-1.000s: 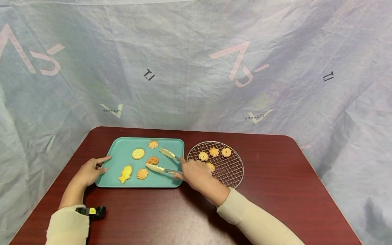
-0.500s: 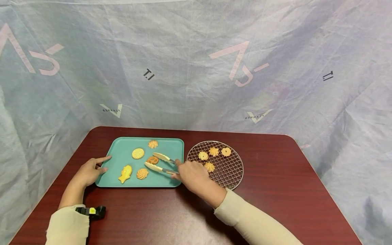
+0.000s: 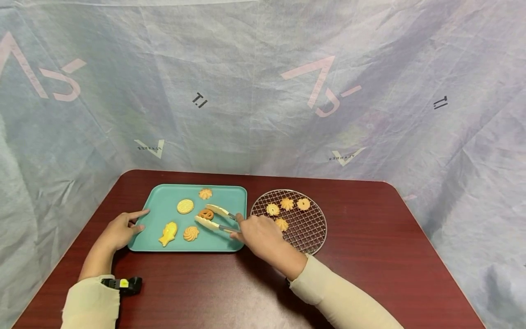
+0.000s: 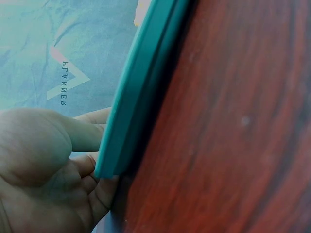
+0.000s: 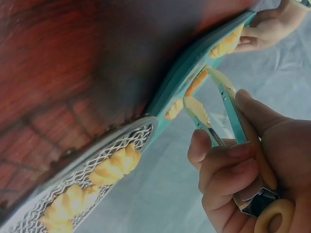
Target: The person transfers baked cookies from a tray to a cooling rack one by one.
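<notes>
In the lower centre of the head view, the right hand [image 3: 263, 235] had its fingers curled round a pair of tongs with cream scalloped tips and slim grey arms [image 3: 208, 223]. The tongs were partly spread, their tips on either side of a brown pretzel-shaped biscuit [image 3: 211, 214]; whether both tips touched it could not be told. The biscuit lay right of centre on a rectangular turquoise tray [image 3: 228, 198], in the left half of the frame. At the tray's left edge, the left hand [image 3: 119, 232] gripped the rim, thumb and index finger spread apart along it.

Around the pretzel were a pale yellow round biscuit [image 3: 185, 206] to its upper left, a golden flower-shaped biscuit [image 3: 205, 193] above, a golden swirled biscuit [image 3: 191, 233] to its lower left, and a yellow fish-shaped biscuit [image 3: 168, 234] farther left. Just right of the tray, a round metal wire rack [image 3: 306, 233] bore four golden biscuits [image 3: 286, 204]. Both stood on a dark red wood-grain table [image 3: 193, 288].
</notes>
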The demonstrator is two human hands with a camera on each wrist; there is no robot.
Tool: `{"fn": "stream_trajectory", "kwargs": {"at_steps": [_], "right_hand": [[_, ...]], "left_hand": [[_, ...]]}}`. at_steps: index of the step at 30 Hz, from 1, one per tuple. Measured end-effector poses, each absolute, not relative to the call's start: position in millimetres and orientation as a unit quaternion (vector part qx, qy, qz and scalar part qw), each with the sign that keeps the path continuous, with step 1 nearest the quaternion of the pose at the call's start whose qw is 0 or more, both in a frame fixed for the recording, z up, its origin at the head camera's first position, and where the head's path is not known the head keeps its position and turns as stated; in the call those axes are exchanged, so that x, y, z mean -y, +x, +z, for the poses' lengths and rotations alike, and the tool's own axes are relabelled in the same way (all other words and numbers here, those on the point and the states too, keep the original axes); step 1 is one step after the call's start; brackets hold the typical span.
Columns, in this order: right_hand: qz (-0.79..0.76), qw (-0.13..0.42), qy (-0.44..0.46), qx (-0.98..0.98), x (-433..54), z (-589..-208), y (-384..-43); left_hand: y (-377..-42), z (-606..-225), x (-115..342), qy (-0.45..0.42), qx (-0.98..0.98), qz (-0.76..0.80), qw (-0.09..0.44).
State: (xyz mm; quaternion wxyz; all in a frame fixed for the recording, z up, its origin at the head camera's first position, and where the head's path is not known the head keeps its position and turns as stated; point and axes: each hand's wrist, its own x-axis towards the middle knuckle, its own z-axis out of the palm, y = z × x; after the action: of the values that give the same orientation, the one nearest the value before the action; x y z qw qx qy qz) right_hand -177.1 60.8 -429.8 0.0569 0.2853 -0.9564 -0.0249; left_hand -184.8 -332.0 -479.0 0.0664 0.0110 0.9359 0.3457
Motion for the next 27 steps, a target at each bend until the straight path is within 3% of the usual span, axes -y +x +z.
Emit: {"fn": "stream_trajectory", "kwargs": {"at_steps": [27], "right_hand": [[0.031, 0.062, 0.293, 0.954, -86, -428, -170]], "left_hand": [[-185, -478, 333, 0.008, -0.936, 0.344, 0.072]]}}
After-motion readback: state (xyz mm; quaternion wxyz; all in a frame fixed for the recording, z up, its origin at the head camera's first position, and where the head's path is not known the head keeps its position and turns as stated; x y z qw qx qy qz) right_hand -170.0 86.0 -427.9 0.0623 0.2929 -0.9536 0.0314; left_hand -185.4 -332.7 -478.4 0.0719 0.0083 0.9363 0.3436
